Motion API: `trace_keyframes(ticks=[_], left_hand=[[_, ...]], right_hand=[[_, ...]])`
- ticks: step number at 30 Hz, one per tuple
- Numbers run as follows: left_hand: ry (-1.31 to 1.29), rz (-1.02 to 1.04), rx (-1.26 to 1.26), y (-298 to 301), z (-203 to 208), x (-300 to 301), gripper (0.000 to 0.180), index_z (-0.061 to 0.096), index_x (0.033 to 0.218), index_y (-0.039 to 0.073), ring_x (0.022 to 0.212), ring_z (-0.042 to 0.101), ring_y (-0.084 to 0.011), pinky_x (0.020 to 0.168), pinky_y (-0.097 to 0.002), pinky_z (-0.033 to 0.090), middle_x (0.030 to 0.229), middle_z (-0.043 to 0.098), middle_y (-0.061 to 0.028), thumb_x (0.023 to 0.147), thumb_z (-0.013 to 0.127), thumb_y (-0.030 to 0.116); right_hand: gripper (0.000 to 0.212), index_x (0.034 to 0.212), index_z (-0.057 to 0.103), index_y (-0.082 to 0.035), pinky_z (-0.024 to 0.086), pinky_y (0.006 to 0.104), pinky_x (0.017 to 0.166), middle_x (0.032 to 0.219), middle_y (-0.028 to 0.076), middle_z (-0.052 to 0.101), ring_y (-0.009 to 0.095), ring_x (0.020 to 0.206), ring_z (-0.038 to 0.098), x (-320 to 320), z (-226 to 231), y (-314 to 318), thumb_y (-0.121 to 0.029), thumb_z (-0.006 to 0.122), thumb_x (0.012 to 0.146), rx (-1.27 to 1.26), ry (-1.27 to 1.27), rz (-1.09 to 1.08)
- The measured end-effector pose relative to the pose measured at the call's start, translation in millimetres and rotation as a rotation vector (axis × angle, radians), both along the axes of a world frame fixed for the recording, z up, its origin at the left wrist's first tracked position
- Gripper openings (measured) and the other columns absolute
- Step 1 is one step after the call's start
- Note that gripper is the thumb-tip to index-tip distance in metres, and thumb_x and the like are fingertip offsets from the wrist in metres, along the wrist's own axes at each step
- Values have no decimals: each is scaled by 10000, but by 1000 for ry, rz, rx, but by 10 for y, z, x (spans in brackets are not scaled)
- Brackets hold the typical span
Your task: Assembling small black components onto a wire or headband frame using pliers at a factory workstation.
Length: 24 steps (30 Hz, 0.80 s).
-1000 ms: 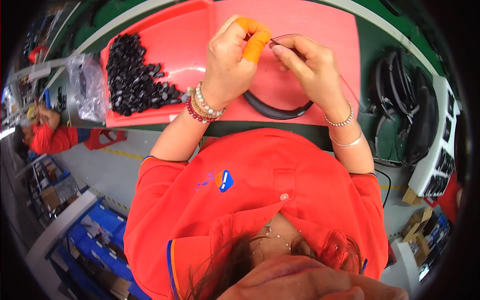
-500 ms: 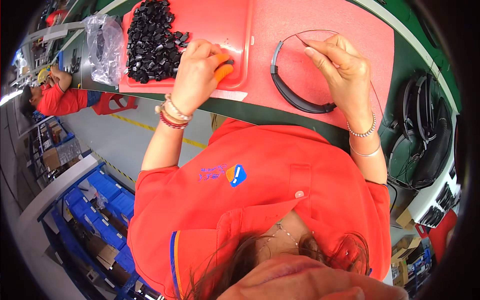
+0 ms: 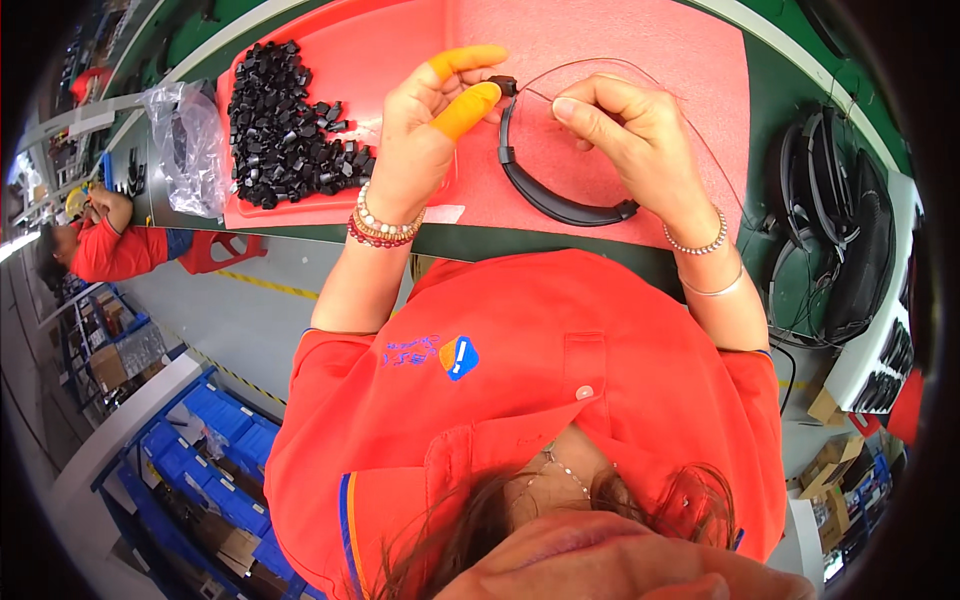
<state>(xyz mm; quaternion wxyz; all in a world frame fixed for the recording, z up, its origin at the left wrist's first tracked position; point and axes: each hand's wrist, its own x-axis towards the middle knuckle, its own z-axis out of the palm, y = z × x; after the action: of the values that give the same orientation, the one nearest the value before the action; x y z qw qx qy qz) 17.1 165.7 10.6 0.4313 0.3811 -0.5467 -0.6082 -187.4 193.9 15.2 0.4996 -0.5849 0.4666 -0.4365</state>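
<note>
My left hand (image 3: 432, 118) wears orange finger covers on thumb and forefinger. Its thumb presses a small black plastic part (image 3: 506, 86) against fingers mostly hidden behind it; the forefinger is stretched out above. My right hand (image 3: 632, 138) pinches a thin dark wire (image 3: 537, 95) close to its end, which points at the black part. Whether the two touch I cannot tell. Below and between my hands, a curved black headband (image 3: 560, 206) lies on the pink mat (image 3: 690, 70). The wire loops over the mat beyond my right hand and trails to the right.
A red tray (image 3: 390, 30) at the left holds a heap of small black parts (image 3: 285, 130). Clear plastic bags (image 3: 185, 150) lie left of it. Several black headbands (image 3: 835, 210) with cables are piled at the right. Another person (image 3: 125, 240) sits far left.
My left hand has left the tray and moved right with a small black part, meeting the wire end above the headband. The whole view has shifted slightly.
</note>
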Motion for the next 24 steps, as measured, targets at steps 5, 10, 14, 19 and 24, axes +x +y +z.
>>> trace_keyframes(ticks=[5, 10, 14, 19, 24], left_hand=[[28, -51, 12, 4, 23, -26, 214, 597, 1073, -40, 816, 611, -125, 760, -237, 489, 1002, 646, -95, 866, 597, 12], [-5, -56, 13, 40, 37, -114, 213, 605, 1068, -41, 834, 617, -108, 757, -225, 499, 994, 652, -87, 856, 592, -30], [-120, -65, 16, 26, 54, -101, 204, 631, 1042, -36, 871, 618, -100, 778, -211, 499, 999, 655, -83, 845, 587, -68], [-51, -46, -54, 28, 25, -132, 211, 636, 1040, -38, 886, 619, -111, 790, -212, 499, 1012, 651, -80, 834, 605, -72], [-13, 2, 37, 47, 26, -178, 233, 619, 1058, -56, 903, 623, -132, 809, -231, 503, 1016, 648, -96, 827, 605, -87]], right_hand=[[152, 849, 655, 14, 465, 307, 599, 722, 126, 618, 221, 636, 596, -4, 27, -25, -137, 642, 835, -80, 125, 30], [126, 819, 645, -1, 468, 343, 583, 731, 134, 598, 290, 664, 603, 30, 13, -2, -127, 647, 814, -328, 287, -9], [99, 796, 629, -34, 470, 365, 559, 720, 119, 573, 303, 673, 599, 62, 12, 42, -122, 673, 788, -538, 515, -96], [101, 791, 612, -36, 480, 367, 558, 728, 121, 581, 299, 666, 598, 31, -48, 25, -112, 678, 783, -615, 484, -111], [104, 809, 607, -23, 481, 393, 575, 746, 151, 592, 340, 679, 587, -5, -34, 0, -101, 671, 785, -553, 486, -25]])
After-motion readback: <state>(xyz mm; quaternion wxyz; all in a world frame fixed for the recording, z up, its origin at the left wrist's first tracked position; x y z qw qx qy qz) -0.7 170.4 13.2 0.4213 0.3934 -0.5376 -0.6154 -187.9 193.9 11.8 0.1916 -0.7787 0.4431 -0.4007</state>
